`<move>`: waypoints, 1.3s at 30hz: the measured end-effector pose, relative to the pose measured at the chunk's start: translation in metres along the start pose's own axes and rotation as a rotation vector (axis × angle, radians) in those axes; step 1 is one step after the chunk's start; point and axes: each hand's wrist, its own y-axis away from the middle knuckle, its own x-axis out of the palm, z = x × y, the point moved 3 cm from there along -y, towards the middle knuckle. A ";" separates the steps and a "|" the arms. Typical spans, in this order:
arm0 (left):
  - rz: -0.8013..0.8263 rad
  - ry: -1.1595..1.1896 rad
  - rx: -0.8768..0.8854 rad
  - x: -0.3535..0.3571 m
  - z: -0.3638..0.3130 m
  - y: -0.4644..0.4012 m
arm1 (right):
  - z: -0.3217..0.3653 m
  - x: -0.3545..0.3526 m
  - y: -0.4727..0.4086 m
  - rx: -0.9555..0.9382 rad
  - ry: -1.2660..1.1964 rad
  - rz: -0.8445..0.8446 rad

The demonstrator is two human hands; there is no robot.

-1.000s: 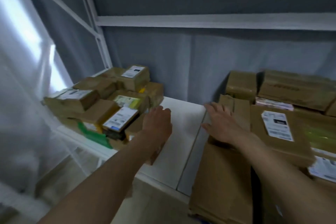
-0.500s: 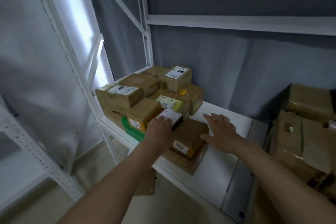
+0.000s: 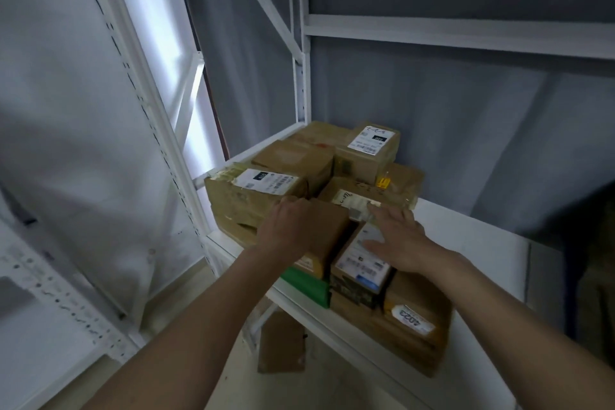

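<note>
Several brown cardboard parcels are piled at the left end of a white shelf point(image 3: 482, 260). My left hand point(image 3: 289, 230) lies on a plain brown box point(image 3: 332, 230) in the middle of the pile, its fingers curled over the box's far left edge. My right hand point(image 3: 396, 238) rests flat, fingers straight, on a white-labelled box point(image 3: 361, 268) just to the right. Behind them stand a box with a barcode label point(image 3: 256, 183) and a taller labelled box point(image 3: 369, 143).
A green flat item point(image 3: 306, 283) sticks out under the pile at the shelf's front edge. A box marked 4023 point(image 3: 412, 319) overhangs the front. A cardboard piece point(image 3: 283, 343) lies on the floor below. A white upright point(image 3: 301, 76) and an upper beam point(image 3: 466, 33) frame the bay.
The view has swung left toward the pile. My left hand moved forward onto the plain brown box, and my right hand came off the lower box onto the white-labelled one.
</note>
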 end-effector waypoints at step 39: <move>0.227 0.124 0.144 -0.002 0.034 -0.257 | -0.004 -0.057 -0.211 0.388 -0.191 -0.316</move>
